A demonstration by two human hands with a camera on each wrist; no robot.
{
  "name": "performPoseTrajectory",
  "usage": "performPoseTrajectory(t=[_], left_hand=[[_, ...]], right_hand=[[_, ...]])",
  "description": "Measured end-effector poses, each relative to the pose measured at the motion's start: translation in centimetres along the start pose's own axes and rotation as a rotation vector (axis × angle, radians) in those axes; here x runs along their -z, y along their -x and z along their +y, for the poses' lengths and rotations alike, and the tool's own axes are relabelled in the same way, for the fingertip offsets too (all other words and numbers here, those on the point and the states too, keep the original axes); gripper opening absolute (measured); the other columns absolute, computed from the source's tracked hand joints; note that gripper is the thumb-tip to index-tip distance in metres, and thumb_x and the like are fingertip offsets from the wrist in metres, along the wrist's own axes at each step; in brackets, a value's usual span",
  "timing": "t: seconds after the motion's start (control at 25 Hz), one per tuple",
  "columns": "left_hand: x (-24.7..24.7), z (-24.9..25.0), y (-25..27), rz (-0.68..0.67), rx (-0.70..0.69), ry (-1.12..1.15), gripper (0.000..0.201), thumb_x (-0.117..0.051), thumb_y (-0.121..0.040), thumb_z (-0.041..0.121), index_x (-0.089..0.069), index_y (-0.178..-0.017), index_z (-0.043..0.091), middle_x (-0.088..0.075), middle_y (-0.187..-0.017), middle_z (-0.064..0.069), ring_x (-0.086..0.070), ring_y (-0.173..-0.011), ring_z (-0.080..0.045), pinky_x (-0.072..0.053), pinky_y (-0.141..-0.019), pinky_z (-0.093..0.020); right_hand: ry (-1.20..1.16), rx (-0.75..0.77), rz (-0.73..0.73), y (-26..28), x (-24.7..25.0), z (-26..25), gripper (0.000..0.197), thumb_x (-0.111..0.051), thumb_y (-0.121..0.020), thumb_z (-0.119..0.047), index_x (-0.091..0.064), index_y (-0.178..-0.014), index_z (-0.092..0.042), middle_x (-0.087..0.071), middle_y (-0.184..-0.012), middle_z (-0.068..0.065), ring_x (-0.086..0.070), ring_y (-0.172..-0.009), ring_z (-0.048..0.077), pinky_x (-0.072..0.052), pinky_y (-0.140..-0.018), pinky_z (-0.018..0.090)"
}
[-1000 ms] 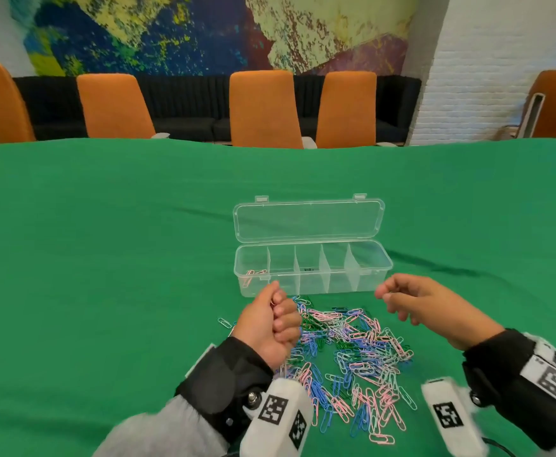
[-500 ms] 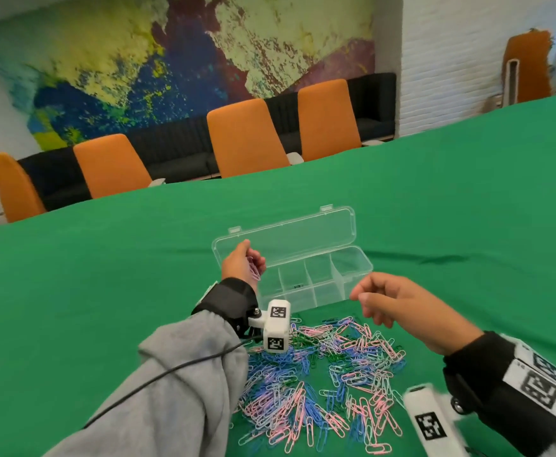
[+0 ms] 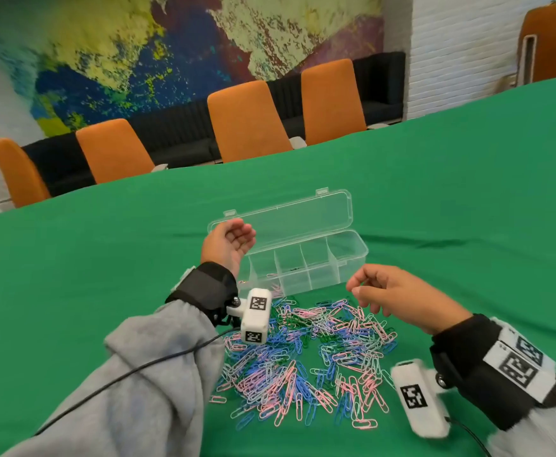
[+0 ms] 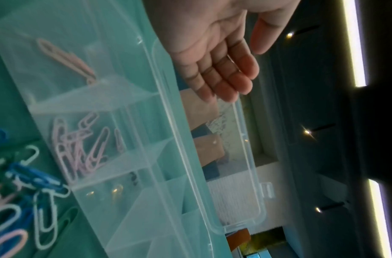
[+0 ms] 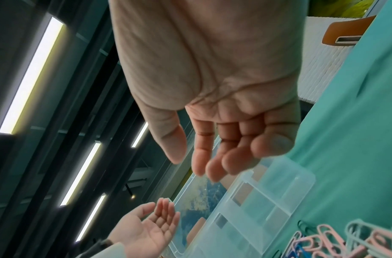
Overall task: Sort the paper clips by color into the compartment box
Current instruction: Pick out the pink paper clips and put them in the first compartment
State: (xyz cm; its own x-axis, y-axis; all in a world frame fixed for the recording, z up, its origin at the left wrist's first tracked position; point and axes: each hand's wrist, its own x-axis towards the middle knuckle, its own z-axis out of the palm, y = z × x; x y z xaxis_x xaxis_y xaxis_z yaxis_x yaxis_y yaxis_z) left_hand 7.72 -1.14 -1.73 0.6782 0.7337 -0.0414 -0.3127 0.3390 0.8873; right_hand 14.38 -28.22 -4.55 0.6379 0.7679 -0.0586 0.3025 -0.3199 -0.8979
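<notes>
The left hand (image 3: 229,240) hangs palm-up over the left end of the clear compartment box (image 3: 306,258), fingers straight, close together and holding nothing, while the right hand (image 3: 402,296) hovers above the pile of paper clips (image 3: 303,357) on the green table (image 3: 105,258) just in front of the box, fingers loosely curled and empty. Only the left wrist view shows pink clips (image 4: 80,151) lying in the box's end compartments; from the head view they are barely visible.
</notes>
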Motion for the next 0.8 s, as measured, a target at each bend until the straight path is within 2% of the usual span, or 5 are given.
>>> performPoseTrajectory(t=[0.16,0.28,0.44,0.52,0.8], left_hand=[[1.5,2.9,3.4,-0.367,-0.016,-0.433,0.011,-0.045,-0.091,0.01,-0.055,-0.085,0.008,-0.066,-0.067,-0.001,-0.061,-0.059,-0.015,-0.054,-0.058,-0.025],[3.8,4.5,6.2,-0.695,0.026,-1.11,0.004,-0.056,-0.086,0.014,-0.057,-0.09,0.013,-0.066,-0.077,0.001,-0.061,-0.061,-0.007,-0.052,-0.057,-0.021],[7.8,4.3,9.7,-1.001,-0.003,-1.919,0.006,-0.056,-0.09,0.019,-0.06,-0.095,0.022,-0.059,-0.08,0.013,-0.05,-0.059,0.007,-0.038,-0.06,-0.005],[9.9,3.9,10.7,-1.033,0.014,-2.042,0.01,-0.057,-0.087,0.022,-0.06,-0.097,0.021,-0.054,-0.077,0.018,-0.046,-0.061,0.008,-0.032,-0.057,-0.005],[14.3,3.4,10.5,-0.864,0.087,-2.116,0.029,-0.067,-0.082,0.034,-0.054,-0.103,0.019,-0.054,-0.087,0.008,-0.048,-0.078,-0.012,-0.038,-0.067,-0.026]], right_hand=[[0.124,-0.015,-0.084,0.2,-0.5,-0.1,0.004,-0.058,-0.09,-0.022,-0.06,-0.094,-0.02,-0.061,-0.078,0.0,-0.052,-0.063,0.007,-0.041,-0.057,0.017],[0.267,0.013,-0.156,0.5,-1.5,-0.3,0.007,-0.061,-0.089,-0.029,-0.059,-0.096,-0.027,-0.058,-0.078,-0.002,-0.051,-0.067,0.01,-0.043,-0.066,0.027],[0.429,0.06,-0.261,1.2,-3.2,-1.2,0.015,-0.062,-0.088,-0.033,-0.058,-0.102,-0.03,-0.059,-0.083,-0.005,-0.051,-0.068,0.007,-0.041,-0.063,0.021],[0.533,0.098,-0.332,1.3,-3.7,-2.4,0.018,-0.063,-0.087,-0.032,-0.058,-0.104,-0.031,-0.059,-0.085,-0.008,-0.052,-0.07,0.005,-0.042,-0.066,0.02],[0.818,0.449,-0.638,-1.4,-10.3,-7.6,0.03,-0.063,-0.087,-0.028,-0.056,-0.116,-0.028,-0.05,-0.104,-0.004,-0.049,-0.091,0.011,-0.041,-0.079,0.027]])
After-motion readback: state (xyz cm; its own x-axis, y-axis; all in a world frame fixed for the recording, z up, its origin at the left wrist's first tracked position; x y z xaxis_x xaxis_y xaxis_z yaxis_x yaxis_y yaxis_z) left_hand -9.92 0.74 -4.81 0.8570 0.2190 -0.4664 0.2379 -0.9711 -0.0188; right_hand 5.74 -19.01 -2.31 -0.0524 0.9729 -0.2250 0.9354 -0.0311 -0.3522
